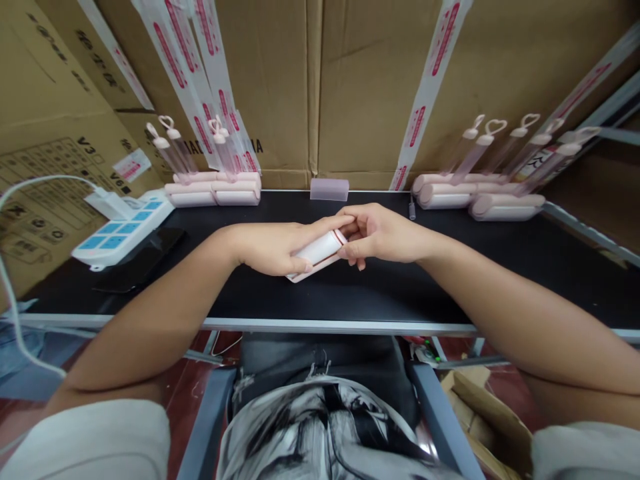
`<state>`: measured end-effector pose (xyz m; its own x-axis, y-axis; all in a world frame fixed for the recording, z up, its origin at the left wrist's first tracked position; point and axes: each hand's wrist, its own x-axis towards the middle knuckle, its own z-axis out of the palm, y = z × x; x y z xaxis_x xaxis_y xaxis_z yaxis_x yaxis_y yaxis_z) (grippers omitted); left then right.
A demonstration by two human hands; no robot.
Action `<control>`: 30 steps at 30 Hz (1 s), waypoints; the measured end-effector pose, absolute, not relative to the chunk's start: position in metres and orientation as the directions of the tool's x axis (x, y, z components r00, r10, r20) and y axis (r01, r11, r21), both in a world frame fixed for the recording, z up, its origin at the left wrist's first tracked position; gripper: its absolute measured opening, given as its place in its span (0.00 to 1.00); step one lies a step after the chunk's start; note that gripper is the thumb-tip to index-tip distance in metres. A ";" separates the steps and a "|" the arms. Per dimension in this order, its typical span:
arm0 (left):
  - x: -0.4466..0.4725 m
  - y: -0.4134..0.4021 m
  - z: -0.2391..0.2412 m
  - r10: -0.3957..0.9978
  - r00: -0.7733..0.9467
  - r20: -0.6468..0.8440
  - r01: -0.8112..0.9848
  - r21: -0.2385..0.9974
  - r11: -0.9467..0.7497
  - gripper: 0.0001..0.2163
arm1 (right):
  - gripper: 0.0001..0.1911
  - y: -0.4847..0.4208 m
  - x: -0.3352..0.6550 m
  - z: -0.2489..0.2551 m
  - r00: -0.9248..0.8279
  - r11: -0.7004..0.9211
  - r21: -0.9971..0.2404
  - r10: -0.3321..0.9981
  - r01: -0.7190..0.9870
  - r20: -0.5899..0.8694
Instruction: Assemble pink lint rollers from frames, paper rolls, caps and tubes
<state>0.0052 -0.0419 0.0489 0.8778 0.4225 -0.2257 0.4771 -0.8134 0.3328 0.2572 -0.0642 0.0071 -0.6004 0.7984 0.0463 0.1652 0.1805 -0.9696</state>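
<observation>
Held piece: oblong white and pale-pink plastic piece with a thin reddish line point(320, 249), slanting over the middle of the black counter point(400, 293), right end towards 2 o'clock.
Left grip: left hand point(280, 250), palm down, closed around the piece, thumb on its near side.
Right grip: right hand point(387, 233), fingers loosely curled, thumb at the piece's 2 o'clock end; cannot tell whether it clasps it.
Power strip: white plastic with blue socket faces point(123, 230), 9 o'clock.
Pink rounded plastic pieces: left cluster point(237, 193), 10 o'clock; right cluster point(507, 208), 2 o'clock.
Brown cardboard point(360, 87): 12 o'clock, "V3" and "V6" printed towards 10 o'clock; red tape lettering too small to read.
</observation>
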 end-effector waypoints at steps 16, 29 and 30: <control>0.011 -0.015 0.035 0.858 0.476 0.194 0.561 0.684 -0.466 0.39 | 0.16 -0.034 0.245 -0.045 -0.473 0.600 -0.498 0.800 0.627 0.369; -0.021 0.000 0.049 0.818 0.522 0.243 0.130 0.925 -0.358 0.35 | 0.16 -0.044 0.272 -0.018 -0.425 0.700 -0.346 0.677 0.624 0.601; -0.021 0.000 0.048 0.822 0.513 0.246 0.116 0.929 -0.351 0.35 | 0.17 -0.047 0.272 -0.014 -0.415 0.707 -0.337 0.663 0.622 0.623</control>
<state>-0.0210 0.0003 0.0485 0.5130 0.8222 0.2464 0.1163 -0.3510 0.9291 0.2721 -0.0472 -0.0145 -0.4153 0.6626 0.6233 0.6216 0.7069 -0.3374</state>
